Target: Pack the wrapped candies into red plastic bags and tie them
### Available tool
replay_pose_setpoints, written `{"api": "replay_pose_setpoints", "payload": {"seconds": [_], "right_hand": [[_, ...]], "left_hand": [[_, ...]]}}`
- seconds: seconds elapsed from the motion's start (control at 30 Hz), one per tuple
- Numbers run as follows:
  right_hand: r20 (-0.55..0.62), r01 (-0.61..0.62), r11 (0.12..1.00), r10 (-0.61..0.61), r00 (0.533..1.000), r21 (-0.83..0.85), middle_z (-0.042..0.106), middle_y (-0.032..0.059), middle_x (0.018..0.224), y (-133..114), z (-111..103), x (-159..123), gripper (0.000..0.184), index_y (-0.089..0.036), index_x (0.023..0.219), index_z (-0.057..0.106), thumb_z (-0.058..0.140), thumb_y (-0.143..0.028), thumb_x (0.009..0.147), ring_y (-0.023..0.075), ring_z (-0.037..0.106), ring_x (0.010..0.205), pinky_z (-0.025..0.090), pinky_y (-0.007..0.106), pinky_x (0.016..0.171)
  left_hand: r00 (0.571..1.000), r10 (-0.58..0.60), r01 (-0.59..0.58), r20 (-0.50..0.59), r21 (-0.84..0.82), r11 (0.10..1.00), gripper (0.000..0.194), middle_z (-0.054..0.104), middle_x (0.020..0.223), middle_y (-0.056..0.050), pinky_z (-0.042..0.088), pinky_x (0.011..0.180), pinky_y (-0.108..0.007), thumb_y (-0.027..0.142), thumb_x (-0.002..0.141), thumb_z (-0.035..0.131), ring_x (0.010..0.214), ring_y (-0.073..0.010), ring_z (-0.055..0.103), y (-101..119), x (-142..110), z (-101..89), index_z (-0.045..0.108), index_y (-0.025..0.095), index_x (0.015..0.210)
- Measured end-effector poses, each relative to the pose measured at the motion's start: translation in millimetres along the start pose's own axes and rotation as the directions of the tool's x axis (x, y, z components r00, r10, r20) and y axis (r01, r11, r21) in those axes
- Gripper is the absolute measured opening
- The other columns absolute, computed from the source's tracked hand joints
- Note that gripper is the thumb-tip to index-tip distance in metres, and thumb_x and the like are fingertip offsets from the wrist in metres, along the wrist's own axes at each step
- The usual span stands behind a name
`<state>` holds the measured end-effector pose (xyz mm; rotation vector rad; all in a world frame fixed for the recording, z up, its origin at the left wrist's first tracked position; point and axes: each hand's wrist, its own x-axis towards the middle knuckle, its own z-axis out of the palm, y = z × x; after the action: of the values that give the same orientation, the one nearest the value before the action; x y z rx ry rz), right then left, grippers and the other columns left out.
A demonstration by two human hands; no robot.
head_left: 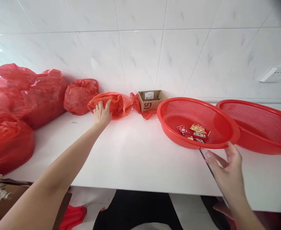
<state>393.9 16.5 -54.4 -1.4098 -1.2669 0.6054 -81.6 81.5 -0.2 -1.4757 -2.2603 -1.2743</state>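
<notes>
My left hand [102, 113] reaches to a small red plastic bag [122, 107] whose mouth gapes open towards me. Its fingers are curled over the bag's near left edge. On the right, my right hand [227, 169] is at the front rim of a round red plastic basket [165, 126]. One fingertip appears to touch that rim, while the thumb is stretched out apart below it. Several small snack packets [199, 129], red and yellow, lie on the basket's bottom.
A second red basket [257, 139] stands at the right. Behind the bag is a small open cardboard box [152, 104]. Filled red bags [42, 92] line the left, including a tied-looking round one [80, 97]. The white table [140, 153] meets a tiled wall. A larger carton [8, 204] sits below left.
</notes>
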Motion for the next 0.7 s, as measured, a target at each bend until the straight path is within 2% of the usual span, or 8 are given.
{"api": "replay_pose_setpoints", "payload": {"seconds": [0.07, 0.1, 0.17, 0.23, 0.37, 0.47, 0.6, 0.7], "right_hand": [[0.023, -0.056, 0.991, 0.054, 0.998, 0.125, 0.028, 0.0140, 0.157, 2, 19, -31, 0.093, -0.035, 0.151, 0.024, 0.074, -0.045, 0.073, 0.0269, 0.065, 0.107, 0.059, 0.039, 0.079], [0.036, -0.083, 0.985, 0.078, 0.996, 0.150, 0.030, 0.0145, 0.156, 4, 26, -46, 0.090, -0.034, 0.150, 0.025, 0.073, -0.045, 0.074, 0.0262, 0.065, 0.106, 0.059, 0.040, 0.080], [0.063, -0.116, 0.987, 0.110, 0.992, 0.111, 0.042, 0.0146, 0.147, 8, 35, -68, 0.075, -0.030, 0.144, 0.037, 0.069, -0.047, 0.078, 0.0257, 0.065, 0.103, 0.056, 0.041, 0.083], [0.131, -0.118, 0.993, 0.116, 0.985, 0.008, 0.056, 0.0125, 0.132, 11, 39, -79, 0.060, -0.027, 0.135, 0.048, 0.065, -0.049, 0.081, 0.0256, 0.064, 0.101, 0.052, 0.044, 0.088], [0.246, -0.069, 0.992, 0.093, 0.965, -0.102, 0.064, 0.0088, 0.112, 10, 40, -79, 0.046, -0.025, 0.122, 0.056, 0.060, -0.051, 0.084, 0.0247, 0.062, 0.098, 0.048, 0.045, 0.092], [0.283, -0.078, 0.995, 0.093, 0.955, -0.062, 0.065, 0.0087, 0.106, 2, 46, -79, 0.040, -0.023, 0.113, 0.059, 0.058, -0.052, 0.085, 0.0248, 0.062, 0.097, 0.048, 0.044, 0.090], [0.399, 0.027, 0.998, -0.048, 0.916, 0.058, 0.067, 0.0078, 0.105, -24, 68, -87, 0.025, -0.022, 0.100, 0.062, 0.055, -0.044, 0.090, 0.0230, 0.062, 0.098, 0.049, 0.040, 0.089], [0.497, 0.160, 0.972, -0.227, 0.838, 0.174, 0.067, 0.0057, 0.098, -58, 90, -92, 0.016, -0.023, 0.097, 0.062, 0.053, -0.035, 0.093, 0.0204, 0.063, 0.094, 0.049, 0.036, 0.087]], "left_hand": [[1.000, 0.006, -0.007, 0.013, 0.064, 0.998, 0.051, 0.059, 0.124, -0.018, 0.030, 0.103, -0.056, 0.017, 0.065, 0.067, 0.125, -0.0419, 0.044, -1, 8, -0.8, 0.063, 0.021, 0.115], [1.000, 0.003, -0.004, 0.019, 0.084, 0.996, 0.044, 0.065, 0.112, -0.017, 0.034, 0.099, -0.053, 0.018, 0.064, 0.068, 0.120, -0.0410, 0.049, -1, 12, -4.0, 0.065, 0.020, 0.108], [1.000, -0.016, 0.015, 0.008, 0.102, 0.995, 0.025, 0.068, 0.089, -0.012, 0.041, 0.090, -0.047, 0.024, 0.066, 0.071, 0.105, -0.0373, 0.058, 1, 22, -16.5, 0.067, 0.019, 0.091], [0.998, -0.042, 0.047, -0.053, 0.099, 0.994, 0.019, 0.068, 0.084, -0.008, 0.043, 0.082, -0.041, 0.034, 0.076, 0.066, 0.094, -0.0309, 0.061, 4, 33, -34.2, 0.066, 0.019, 0.087], [0.966, -0.066, 0.046, -0.249, -0.083, 0.996, 0.027, 0.067, 0.092, -0.001, 0.044, 0.078, -0.030, 0.039, 0.090, 0.052, 0.088, -0.0176, 0.059, 16, 42, -62.3, 0.061, 0.016, 0.100], [0.967, -0.111, 0.029, -0.231, -0.330, 0.944, 0.021, 0.063, 0.073, 0.004, 0.044, 0.069, -0.024, 0.035, 0.086, 0.060, 0.072, -0.0114, 0.055, 26, 32, -66.9, 0.063, 0.015, 0.088], [0.967, -0.169, 0.051, -0.192, -0.502, 0.863, 0.017, 0.059, 0.069, 0.004, 0.041, 0.058, -0.021, 0.029, 0.082, 0.064, 0.062, -0.0072, 0.050, 38, 10, -75.3, 0.064, 0.013, 0.085], [0.959, -0.197, 0.047, -0.203, -0.572, 0.819, 0.017, 0.055, 0.069, 0.004, 0.040, 0.053, -0.019, 0.031, 0.083, 0.063, 0.058, -0.0058, 0.047, 45, -1, -95.9, 0.062, 0.014, 0.085]]}}
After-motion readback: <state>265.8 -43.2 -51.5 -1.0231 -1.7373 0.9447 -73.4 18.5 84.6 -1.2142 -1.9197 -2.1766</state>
